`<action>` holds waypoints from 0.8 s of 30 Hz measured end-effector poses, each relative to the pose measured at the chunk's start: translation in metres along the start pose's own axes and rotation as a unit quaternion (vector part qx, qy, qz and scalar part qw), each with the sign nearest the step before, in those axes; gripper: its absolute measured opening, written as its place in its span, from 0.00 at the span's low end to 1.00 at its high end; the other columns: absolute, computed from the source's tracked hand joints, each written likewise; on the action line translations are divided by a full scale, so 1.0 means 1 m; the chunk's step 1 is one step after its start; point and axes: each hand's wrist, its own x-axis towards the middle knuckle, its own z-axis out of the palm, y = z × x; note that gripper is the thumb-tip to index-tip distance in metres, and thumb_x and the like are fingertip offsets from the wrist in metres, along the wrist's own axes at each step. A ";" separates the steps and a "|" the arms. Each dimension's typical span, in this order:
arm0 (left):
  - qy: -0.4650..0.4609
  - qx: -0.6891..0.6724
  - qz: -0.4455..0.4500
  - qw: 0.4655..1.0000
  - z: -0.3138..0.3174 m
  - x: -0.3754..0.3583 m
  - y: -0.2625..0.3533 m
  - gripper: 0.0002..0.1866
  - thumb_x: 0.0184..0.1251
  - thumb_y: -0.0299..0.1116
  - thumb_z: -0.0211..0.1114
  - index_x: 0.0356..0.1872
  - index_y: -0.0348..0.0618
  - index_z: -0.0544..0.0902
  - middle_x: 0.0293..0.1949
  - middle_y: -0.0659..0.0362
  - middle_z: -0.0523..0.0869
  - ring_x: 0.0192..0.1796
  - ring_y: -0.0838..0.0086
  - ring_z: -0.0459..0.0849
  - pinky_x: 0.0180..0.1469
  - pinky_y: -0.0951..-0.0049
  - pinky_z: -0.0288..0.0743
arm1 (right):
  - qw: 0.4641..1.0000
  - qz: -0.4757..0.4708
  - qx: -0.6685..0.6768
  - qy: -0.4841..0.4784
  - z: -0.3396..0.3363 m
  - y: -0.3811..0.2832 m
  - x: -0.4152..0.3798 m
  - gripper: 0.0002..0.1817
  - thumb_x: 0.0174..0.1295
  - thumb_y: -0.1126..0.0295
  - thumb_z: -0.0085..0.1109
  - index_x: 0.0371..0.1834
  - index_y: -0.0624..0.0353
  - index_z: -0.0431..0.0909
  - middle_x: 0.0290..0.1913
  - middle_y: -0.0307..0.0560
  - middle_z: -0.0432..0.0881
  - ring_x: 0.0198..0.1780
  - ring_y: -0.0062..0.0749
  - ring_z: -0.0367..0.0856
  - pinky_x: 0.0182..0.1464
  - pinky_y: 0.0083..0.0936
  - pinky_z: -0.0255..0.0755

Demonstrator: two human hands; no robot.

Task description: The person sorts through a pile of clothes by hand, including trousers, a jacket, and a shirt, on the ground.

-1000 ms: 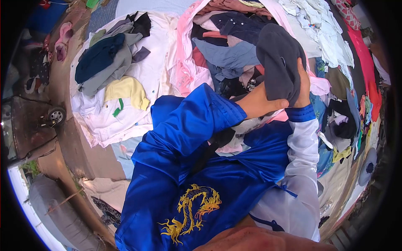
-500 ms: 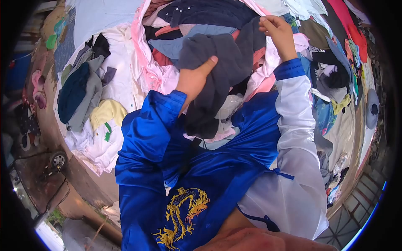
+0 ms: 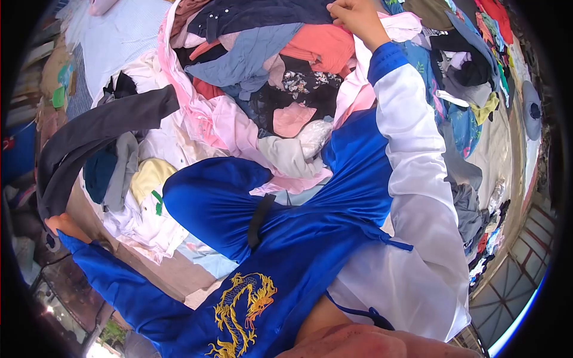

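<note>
My left hand point(image 3: 70, 228), at the far left, is closed on one end of a long dark grey garment point(image 3: 89, 122). The garment arcs up and to the right, its free end over the clothes at the left. At the top, my right hand point(image 3: 358, 18) has its fingers curled together, with no cloth seen hanging from them. It is close to a navy buttoned garment point(image 3: 250, 15) and a coral garment point(image 3: 322, 46). Below these lie a blue-grey garment point(image 3: 250, 56) and a black floral cloth point(image 3: 304, 86), inside a pink cloth point(image 3: 209, 116).
On the left are a pale yellow garment point(image 3: 152, 178), a dark teal one point(image 3: 99, 173) and white clothes point(image 3: 143, 230). At the right lie a black garment point(image 3: 471, 71), a blue patterned cloth point(image 3: 465, 134) and a grey hat point(image 3: 531, 110). My bent blue-clad knee point(image 3: 209, 191) is in front.
My left hand has swung far out to the left with the dark grey garment, uncovering the floral and coral clothes. My right hand is apart from that garment and appears higher and further left.
</note>
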 end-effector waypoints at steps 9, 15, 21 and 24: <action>-0.673 0.184 0.044 0.715 0.137 -0.403 -0.123 0.21 0.72 0.33 0.62 0.61 0.36 0.75 0.52 0.50 0.85 0.51 0.66 0.85 0.52 0.68 0.77 | 0.910 0.015 -0.291 -0.296 0.085 0.183 0.064 0.13 0.60 0.62 0.62 0.38 0.61 0.81 0.35 0.47 0.84 0.35 0.33 0.86 0.33 0.31 0.77; -0.826 0.281 0.253 0.419 0.128 -0.550 -0.112 0.30 0.60 0.40 0.69 0.61 0.37 0.73 0.48 0.43 0.83 0.47 0.49 0.84 0.48 0.56 0.77 | 0.919 0.030 -0.379 -0.106 0.137 0.192 0.077 0.17 0.55 0.68 0.58 0.47 0.62 0.81 0.54 0.63 0.80 0.52 0.55 0.82 0.57 0.40 0.75; -0.781 0.393 0.357 0.329 0.127 -0.553 -0.152 0.30 0.57 0.42 0.71 0.59 0.39 0.74 0.42 0.51 0.82 0.45 0.58 0.84 0.46 0.59 0.77 | 0.901 -0.019 -0.407 -0.152 0.170 0.168 0.104 0.19 0.55 0.74 0.56 0.51 0.66 0.80 0.78 0.66 0.51 0.56 0.55 0.81 0.61 0.43 0.74; -0.770 0.354 0.369 0.382 0.136 -0.552 -0.156 0.30 0.56 0.42 0.71 0.58 0.40 0.75 0.43 0.51 0.82 0.45 0.57 0.84 0.45 0.60 0.77 | 0.883 0.013 -0.442 -0.159 0.176 0.164 0.117 0.19 0.54 0.74 0.57 0.51 0.67 0.80 0.77 0.66 0.53 0.58 0.55 0.80 0.62 0.43 0.74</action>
